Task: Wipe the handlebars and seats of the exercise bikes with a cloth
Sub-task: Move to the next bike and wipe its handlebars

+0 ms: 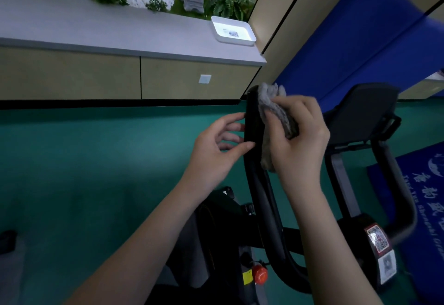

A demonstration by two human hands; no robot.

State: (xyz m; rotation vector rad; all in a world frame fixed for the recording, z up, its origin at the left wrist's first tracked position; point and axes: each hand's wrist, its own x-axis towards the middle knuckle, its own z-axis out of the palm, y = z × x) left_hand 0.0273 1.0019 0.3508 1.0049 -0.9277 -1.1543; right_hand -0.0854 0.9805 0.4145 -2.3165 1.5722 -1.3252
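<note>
R hand's (300, 141) cloth (271, 102) hides handlebar (251, 122) top; L hand (216, 150) touches it.

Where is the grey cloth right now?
Head view, right of centre: the right hand holds the grey cloth against the black handlebar, while the left hand touches the bar's other side.

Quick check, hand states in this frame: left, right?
Left hand: open, fingertips touching the handlebar.
Right hand: closed on the grey cloth, pressing it against the handlebar.
</note>
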